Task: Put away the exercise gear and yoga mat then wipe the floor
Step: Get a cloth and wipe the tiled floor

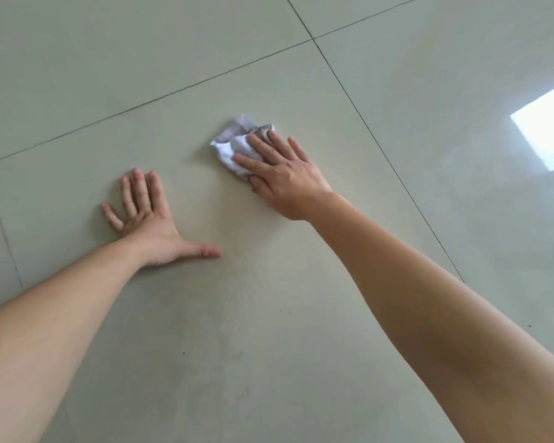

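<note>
Pressing a crumpled white cloth (pixel 234 145) onto glossy pale-green floor tile (pixel 269 330) with the right grip (pixel 282 180), fingers (pixel 260 149) straight, flat over the wad (thumb tucked at its near edge). Bunched, with no clear long axis, near the tile's middle. Braced alongside on the left grip (pixel 147 225), splayed flat on tile, holding nothing. Framed by dark grout lines (pixel 362 119) and bright glare (pixel 544 135) at right.
</note>
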Motion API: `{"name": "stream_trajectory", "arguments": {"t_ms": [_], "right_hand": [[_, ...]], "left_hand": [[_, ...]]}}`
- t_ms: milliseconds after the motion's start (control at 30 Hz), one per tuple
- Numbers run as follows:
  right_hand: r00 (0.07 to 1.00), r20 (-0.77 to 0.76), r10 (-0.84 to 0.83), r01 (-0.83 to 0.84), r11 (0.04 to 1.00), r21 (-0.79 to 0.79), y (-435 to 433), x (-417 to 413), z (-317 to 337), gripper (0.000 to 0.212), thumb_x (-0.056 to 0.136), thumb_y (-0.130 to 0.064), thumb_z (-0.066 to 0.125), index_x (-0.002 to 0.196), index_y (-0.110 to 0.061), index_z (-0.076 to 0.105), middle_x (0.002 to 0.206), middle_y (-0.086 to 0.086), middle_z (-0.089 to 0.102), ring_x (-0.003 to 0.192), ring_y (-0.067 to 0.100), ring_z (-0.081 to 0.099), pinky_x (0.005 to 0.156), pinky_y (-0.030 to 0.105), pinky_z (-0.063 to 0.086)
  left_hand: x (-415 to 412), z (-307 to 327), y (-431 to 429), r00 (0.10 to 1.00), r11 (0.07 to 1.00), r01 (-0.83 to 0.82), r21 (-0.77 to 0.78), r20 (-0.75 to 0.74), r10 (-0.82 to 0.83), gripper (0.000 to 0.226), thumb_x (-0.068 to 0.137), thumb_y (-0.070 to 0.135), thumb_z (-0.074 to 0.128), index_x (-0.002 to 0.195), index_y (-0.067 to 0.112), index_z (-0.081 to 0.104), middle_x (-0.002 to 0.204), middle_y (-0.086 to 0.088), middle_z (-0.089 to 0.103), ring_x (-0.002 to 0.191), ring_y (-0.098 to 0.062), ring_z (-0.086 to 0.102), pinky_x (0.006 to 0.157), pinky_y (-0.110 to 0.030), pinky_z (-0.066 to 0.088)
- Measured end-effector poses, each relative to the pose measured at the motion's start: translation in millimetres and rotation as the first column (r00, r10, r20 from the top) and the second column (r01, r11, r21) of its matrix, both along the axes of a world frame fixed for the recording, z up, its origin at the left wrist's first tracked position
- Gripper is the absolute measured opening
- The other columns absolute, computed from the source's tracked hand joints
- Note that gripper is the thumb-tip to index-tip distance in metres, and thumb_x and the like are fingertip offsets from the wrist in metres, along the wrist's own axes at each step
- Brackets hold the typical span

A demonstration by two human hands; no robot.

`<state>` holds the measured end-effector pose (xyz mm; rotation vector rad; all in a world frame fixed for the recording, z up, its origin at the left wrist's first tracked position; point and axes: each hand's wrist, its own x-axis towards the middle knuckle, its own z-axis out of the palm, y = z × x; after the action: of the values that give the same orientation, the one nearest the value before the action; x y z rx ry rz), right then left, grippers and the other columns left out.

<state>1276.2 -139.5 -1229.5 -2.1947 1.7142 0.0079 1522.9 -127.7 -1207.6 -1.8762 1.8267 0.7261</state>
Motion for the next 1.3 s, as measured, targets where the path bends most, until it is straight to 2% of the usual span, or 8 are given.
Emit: {"name": "stream_trajectory", "arguments": {"t_ms": [200,467,633,767,867,1100,1233,1300], "right_hand": [[0.755,-0.072,-0.652,0.655,0.754,0.047,7,-102,-2,0.054,0.104,-0.045,0.026,0.157,-0.04,0.018,0.169,0.001,0.0,0.154,0.033,-0.008,0.125,0.047,0.002],[0.972,0.038,-0.233,0.232,0.972,0.036,157,34,3,0.052,0.106,-0.047,0.023,0.157,-0.041,0.022,0.169,0.006,0.005,0.154,0.036,-0.009,0.124,0.043,-0.004],[0.995,-0.046,-0.085,0.086,0.996,0.031,169,-29,2,0.053,0.103,-0.053,0.027,0.155,-0.045,0.025,0.169,-0.005,0.009,0.156,0.024,-0.001,0.125,0.045,0.001],[0.763,-0.127,-0.633,0.644,0.761,0.078,133,-115,12,0.056,0.104,-0.051,0.027,0.158,-0.042,0.015,0.169,0.0,-0.002,0.155,0.03,-0.009,0.125,0.047,0.002],[0.646,-0.187,-0.74,0.763,0.637,0.113,124,-116,2,0.061,0.101,-0.049,0.024,0.159,-0.037,0.011,0.169,0.006,-0.003,0.154,0.037,-0.008,0.125,0.049,0.0],[0.838,0.011,-0.546,0.545,0.836,0.065,227,42,8,0.056,0.104,-0.046,0.03,0.158,-0.038,0.02,0.169,0.007,0.002,0.153,0.037,-0.012,0.123,0.044,-0.008],[0.967,-0.051,-0.251,0.253,0.966,0.047,243,-4,4,0.054,0.103,-0.053,0.03,0.156,-0.046,0.021,0.169,-0.005,0.007,0.155,0.025,-0.004,0.125,0.047,-0.005],[0.91,-0.12,-0.396,0.404,0.913,0.05,232,-55,6,0.055,0.103,-0.054,0.028,0.156,-0.047,0.018,0.169,-0.006,0.002,0.155,0.024,-0.006,0.124,0.05,-0.003]], "left_hand": [[7,-7,10,0.999,0.995,0.028,-0.1,-0.015,-0.029,0.172,0.023,0.093,0.057,0.149,0.015,-0.029,0.155,-0.008,-0.038,0.142,-0.023,-0.037,0.112,-0.061,-0.015],[0,-4,59,0.986,0.911,0.105,-0.399,-0.08,-0.148,0.103,0.079,0.071,0.057,0.156,0.017,0.016,0.163,-0.015,-0.012,0.15,-0.029,-0.013,0.115,-0.062,-0.001],[-1,-20,116,0.947,0.824,0.051,-0.565,-0.233,-0.219,0.047,0.098,0.037,0.047,0.14,0.016,0.052,0.158,-0.015,0.028,0.144,-0.037,0.024,0.111,-0.057,0.022],[1,-32,133,0.935,0.841,0.127,-0.525,-0.218,-0.278,0.042,0.097,0.027,0.046,0.138,0.023,0.056,0.155,-0.003,0.039,0.144,-0.032,0.03,0.111,-0.056,0.024],[5,-28,129,0.944,0.853,0.119,-0.509,-0.208,-0.256,0.046,0.095,0.015,0.052,0.139,0.028,0.055,0.156,0.003,0.038,0.146,-0.027,0.028,0.112,-0.05,0.023],[-3,-22,136,0.95,0.862,0.096,-0.497,-0.212,-0.228,0.055,0.088,0.007,0.053,0.14,0.025,0.054,0.157,0.001,0.036,0.147,-0.029,0.025,0.113,-0.053,0.02],[0,-26,142,0.952,0.863,0.167,-0.476,-0.151,-0.267,0.06,0.091,0.008,0.05,0.148,0.024,0.042,0.162,-0.002,0.025,0.149,-0.03,0.017,0.117,-0.054,0.015],[3,-24,147,0.954,0.868,0.151,-0.473,-0.16,-0.253,0.056,0.092,0.01,0.05,0.146,0.022,0.045,0.161,-0.006,0.026,0.148,-0.031,0.02,0.116,-0.053,0.016]]}}
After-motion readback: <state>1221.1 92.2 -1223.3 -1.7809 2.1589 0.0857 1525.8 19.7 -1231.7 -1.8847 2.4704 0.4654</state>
